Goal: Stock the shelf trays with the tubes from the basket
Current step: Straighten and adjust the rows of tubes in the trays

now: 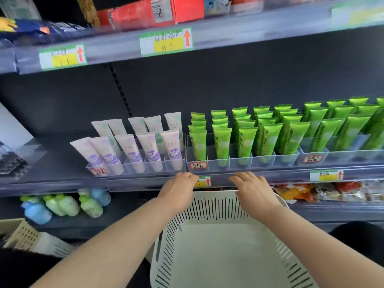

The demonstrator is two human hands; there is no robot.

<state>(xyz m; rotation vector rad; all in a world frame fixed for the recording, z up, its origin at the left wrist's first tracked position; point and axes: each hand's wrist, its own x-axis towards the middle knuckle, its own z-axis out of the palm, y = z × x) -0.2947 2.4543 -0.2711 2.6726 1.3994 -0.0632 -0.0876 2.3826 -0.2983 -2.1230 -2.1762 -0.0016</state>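
Both hands are at 6 o'clock from frame centre, low in front of the shelf rail [270, 177]. The left hand [178, 189] and the right hand [250, 188] are knuckles up with fingers loosely curled, and neither holds a tube. The fingertips are hidden, so I cannot tell whether they touch the rail or just hang over the basket's far rim.

The white slotted basket [218, 206] is at 6 o'clock, under the forearms. Its floor is bare and no tubes show in it. The near edge is cut off by the frame, so that part is unchecked.

The tubes are up in the clear trays:
- **Left tray [166, 163], 9 o'clock:** lilac tubes [133, 152] fill the front row, cap down and leaning back. Pale green-white tubes [153, 125] stand in a row behind them.
- **Middle tray [259, 161], 3 o'clock:** green Chamomile tubes [245, 142] stand several deep in every lane.
- **Right tray [342, 156], further toward 3 o'clock:** more green tubes, running out of frame.

Judgement: stocking looks done or nearly done, since the basket reads empty and the front lanes are all filled. What is left is probably only straightening the leaning lilac tubes and removing the basket.

Also in view are a price tag [204, 181] between the hands, small bottles [68, 204] at 8 o'clock on the lower shelf, and snack packets [311, 191] at 4 o'clock.
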